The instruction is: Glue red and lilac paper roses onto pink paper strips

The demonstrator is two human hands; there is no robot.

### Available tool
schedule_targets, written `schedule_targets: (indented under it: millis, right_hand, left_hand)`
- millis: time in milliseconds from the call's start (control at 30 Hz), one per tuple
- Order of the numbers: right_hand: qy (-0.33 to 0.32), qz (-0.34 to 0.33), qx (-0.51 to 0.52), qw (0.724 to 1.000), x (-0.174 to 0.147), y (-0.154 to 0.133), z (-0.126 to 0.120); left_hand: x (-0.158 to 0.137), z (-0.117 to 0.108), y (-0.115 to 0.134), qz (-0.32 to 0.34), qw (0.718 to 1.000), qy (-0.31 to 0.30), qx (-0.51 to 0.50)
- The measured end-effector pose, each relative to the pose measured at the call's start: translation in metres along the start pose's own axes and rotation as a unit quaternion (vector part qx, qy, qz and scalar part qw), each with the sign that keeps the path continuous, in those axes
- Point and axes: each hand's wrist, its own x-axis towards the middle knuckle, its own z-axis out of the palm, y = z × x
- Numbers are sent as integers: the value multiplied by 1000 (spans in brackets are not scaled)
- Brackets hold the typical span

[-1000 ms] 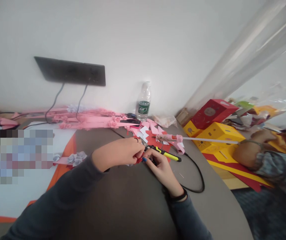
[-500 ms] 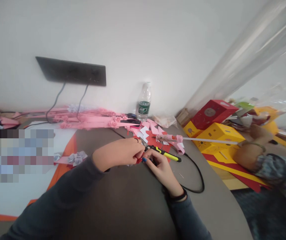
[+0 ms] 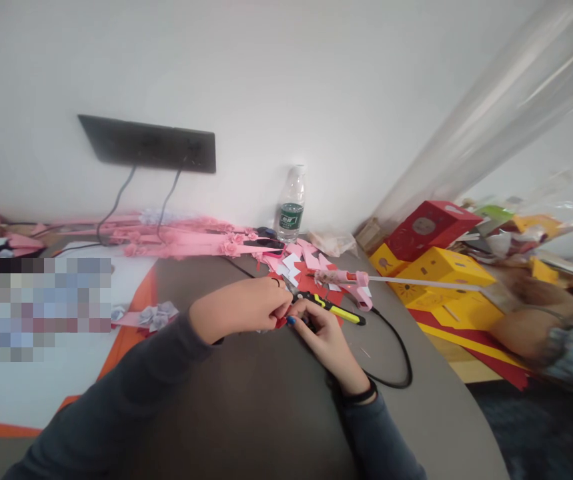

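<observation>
My left hand (image 3: 246, 308) is closed, its fingers curled down at the middle of the grey table. Against it, my right hand (image 3: 322, 335) is pinched, with blue nail polish showing on the thumb. Between the fingertips of both hands shows a small red piece (image 3: 281, 323), probably paper; most of it is hidden. Just beyond my right hand lies a yellow and black utility knife (image 3: 339, 311). Past the knife, a pink glue gun (image 3: 351, 279) lies on its side with a long pale glue stick (image 3: 423, 283) sticking out of its back.
White and pink paper scraps (image 3: 293, 265) lie before a water bottle (image 3: 291, 207). Pink strips with paper roses (image 3: 186, 240) run along the wall. A black cord (image 3: 406, 353) loops at right. Yellow (image 3: 441, 273) and red boxes (image 3: 429, 227) stand near another person's arm (image 3: 531, 327).
Both my hands keep their closed hold on the red piece, with little visible movement. The other person's arm at the right has shifted outward. The whole view has moved slightly.
</observation>
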Motion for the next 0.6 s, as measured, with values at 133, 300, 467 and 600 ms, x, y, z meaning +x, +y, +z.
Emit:
schedule_targets:
  millis: [133,300,467,600]
  right_hand:
    - [5,2,-7,1000,0,0,0]
    - [1,6,-5,1000,0,-1,0]
    - [3,0,-10,1000,0,0,0]
    - [8,-4,-13,1000,0,0,0]
  left_hand:
    - [0,0,1,-2,1000,-2,8]
    - [1,2,-1,7,1000,1,9]
    - [2,4,-3,28,999,21,21]
    - [2,1,0,26,999,18,23]
